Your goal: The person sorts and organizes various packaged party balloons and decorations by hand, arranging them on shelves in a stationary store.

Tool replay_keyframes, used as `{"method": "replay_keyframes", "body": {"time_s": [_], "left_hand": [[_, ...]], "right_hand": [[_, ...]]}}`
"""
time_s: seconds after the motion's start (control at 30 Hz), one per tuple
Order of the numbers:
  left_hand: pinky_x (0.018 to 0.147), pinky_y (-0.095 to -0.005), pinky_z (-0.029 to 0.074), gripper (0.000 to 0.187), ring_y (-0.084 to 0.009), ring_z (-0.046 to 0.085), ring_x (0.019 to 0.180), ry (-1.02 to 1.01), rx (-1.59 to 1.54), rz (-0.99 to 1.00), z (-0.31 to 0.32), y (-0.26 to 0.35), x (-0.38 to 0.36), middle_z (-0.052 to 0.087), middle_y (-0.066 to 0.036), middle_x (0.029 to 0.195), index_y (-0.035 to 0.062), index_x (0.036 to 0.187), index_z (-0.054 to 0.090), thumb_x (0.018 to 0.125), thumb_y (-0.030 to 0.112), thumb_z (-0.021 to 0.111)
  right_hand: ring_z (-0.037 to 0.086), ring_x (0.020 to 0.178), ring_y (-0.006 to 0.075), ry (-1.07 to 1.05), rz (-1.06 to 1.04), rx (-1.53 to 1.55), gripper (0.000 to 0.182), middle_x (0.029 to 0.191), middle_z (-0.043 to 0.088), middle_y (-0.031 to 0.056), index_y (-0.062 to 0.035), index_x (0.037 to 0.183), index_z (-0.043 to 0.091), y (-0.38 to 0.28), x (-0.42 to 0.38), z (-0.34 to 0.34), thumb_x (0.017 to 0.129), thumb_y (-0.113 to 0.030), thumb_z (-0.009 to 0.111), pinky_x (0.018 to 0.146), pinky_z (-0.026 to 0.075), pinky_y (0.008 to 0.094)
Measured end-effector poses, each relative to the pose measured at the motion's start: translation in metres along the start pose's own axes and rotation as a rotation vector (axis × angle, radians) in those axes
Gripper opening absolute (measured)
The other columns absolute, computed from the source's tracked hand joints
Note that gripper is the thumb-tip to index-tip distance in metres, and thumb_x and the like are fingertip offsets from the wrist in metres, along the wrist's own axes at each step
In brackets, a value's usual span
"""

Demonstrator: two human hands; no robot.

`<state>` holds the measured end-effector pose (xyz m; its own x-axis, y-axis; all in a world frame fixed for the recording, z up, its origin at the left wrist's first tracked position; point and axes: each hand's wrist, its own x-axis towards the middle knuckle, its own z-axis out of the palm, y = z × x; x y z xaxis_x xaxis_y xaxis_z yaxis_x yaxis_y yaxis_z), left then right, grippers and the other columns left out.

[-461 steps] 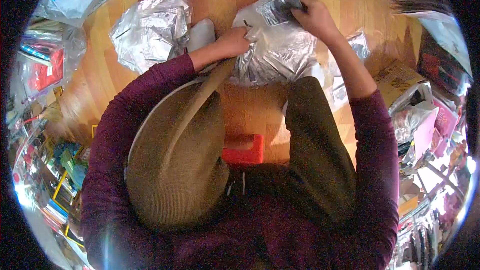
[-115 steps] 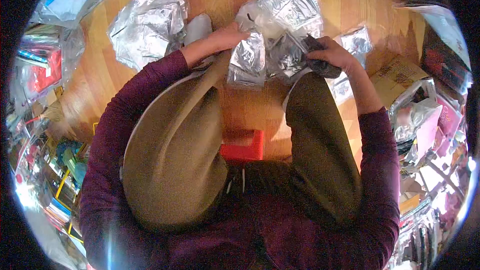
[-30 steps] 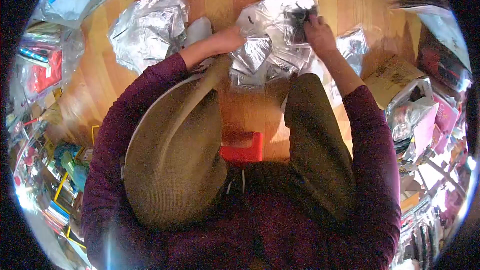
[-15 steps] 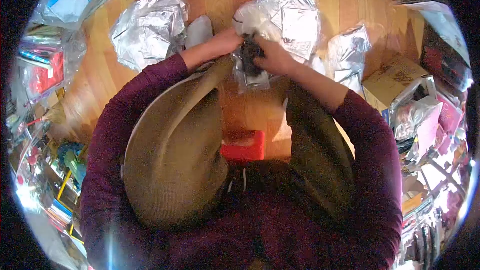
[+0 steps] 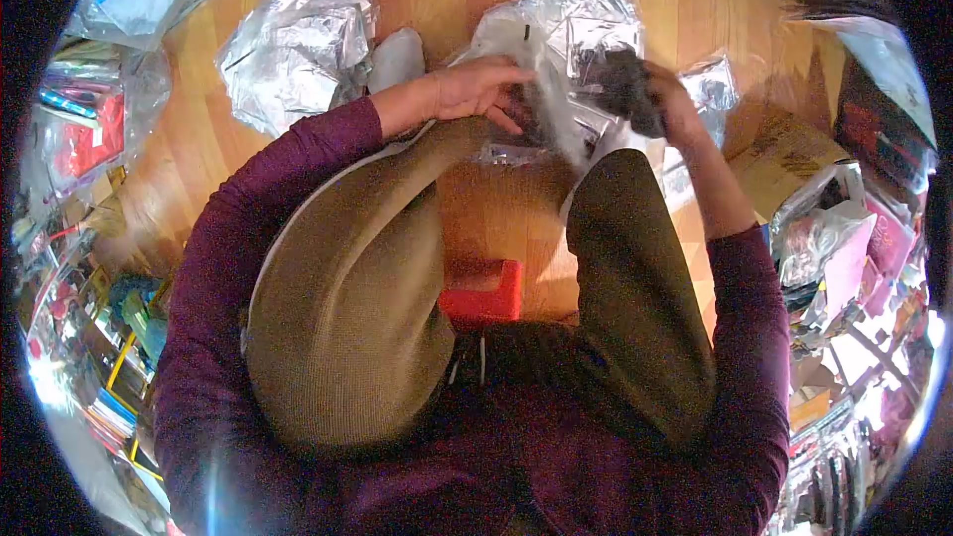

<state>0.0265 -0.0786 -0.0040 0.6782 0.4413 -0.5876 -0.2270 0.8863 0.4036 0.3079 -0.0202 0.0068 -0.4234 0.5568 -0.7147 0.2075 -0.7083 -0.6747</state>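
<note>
My left hand [image 5: 486, 92] is over the floor between my legs, fingers apart, beside a blurred clear plastic bag [image 5: 556, 104]. Whether the fingers touch the bag cannot be made out. To the right, my right hand [image 5: 671, 104] grips a dark, blurred item [image 5: 627, 89] in front of a pile of silvery packets [image 5: 593, 20]. Another silvery pile [image 5: 298, 55] lies at the left, with a pale rounded thing [image 5: 398, 60] beside it. More silvery packets [image 5: 713, 84] lie beyond my right hand.
A red object [image 5: 486, 293] sits on the wooden floor [image 5: 496, 208] between my thighs. At the right stands a cardboard box [image 5: 794, 164] with bags and papers. Plastic-wrapped red goods [image 5: 97, 134] and assorted clutter line the left side.
My hands have moved apart. The right hand has carried the dark item to the right, while the left hand has opened its fingers. The clear bag now stretches between them.
</note>
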Motion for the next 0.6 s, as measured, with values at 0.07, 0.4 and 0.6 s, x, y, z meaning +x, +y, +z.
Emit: {"method": "replay_keyframes", "body": {"time_s": [0.07, 0.4, 0.6], "left_hand": [[0.071, -0.0393, 0.049, 0.041, -0.0259, 0.053, 0.092, -0.032, -0.018, -0.023, -0.003, -0.001, 0.003, 0.046, -0.014, 0.108, 0.0038, 0.113, 0.036, 0.083, 0.029, 0.049], [0.068, -0.0358, 0.049, 0.049, -0.0247, 0.053, 0.093, -0.203, 0.288, -0.054, 0.004, 0.004, -0.003, 0.047, -0.015, 0.11, 0.0079, 0.124, 0.032, 0.084, 0.034, 0.045], [0.066, -0.0335, 0.049, 0.047, -0.0234, 0.055, 0.09, -0.201, 0.387, -0.098, 0.006, 0.008, -0.004, 0.05, -0.014, 0.107, 0.0065, 0.12, 0.037, 0.084, 0.035, 0.045]], "right_hand": [[0.057, 0.071, 0.0202, 0.125, -0.078, 0.097, 0.049, 0.093, 0.056, 0.0132, 0.0046, 0.115, 0.041, -0.006, 0.007, -0.009, 0.069, -0.012, 0.037, 0.06, 0.051, 0.0331], [0.058, 0.081, 0.024, 0.432, -0.296, -0.957, 0.038, 0.086, 0.059, 0.0181, -0.0001, 0.085, 0.06, -0.072, 0.033, -0.037, 0.066, -0.033, 0.062, 0.071, 0.045, 0.0332], [0.052, 0.093, 0.0315, 0.152, -0.632, -1.272, 0.056, 0.101, 0.054, 0.0176, -0.0077, 0.11, 0.045, -0.059, 0.065, 0.035, 0.06, -0.021, 0.067, 0.082, 0.041, 0.0352]]}}
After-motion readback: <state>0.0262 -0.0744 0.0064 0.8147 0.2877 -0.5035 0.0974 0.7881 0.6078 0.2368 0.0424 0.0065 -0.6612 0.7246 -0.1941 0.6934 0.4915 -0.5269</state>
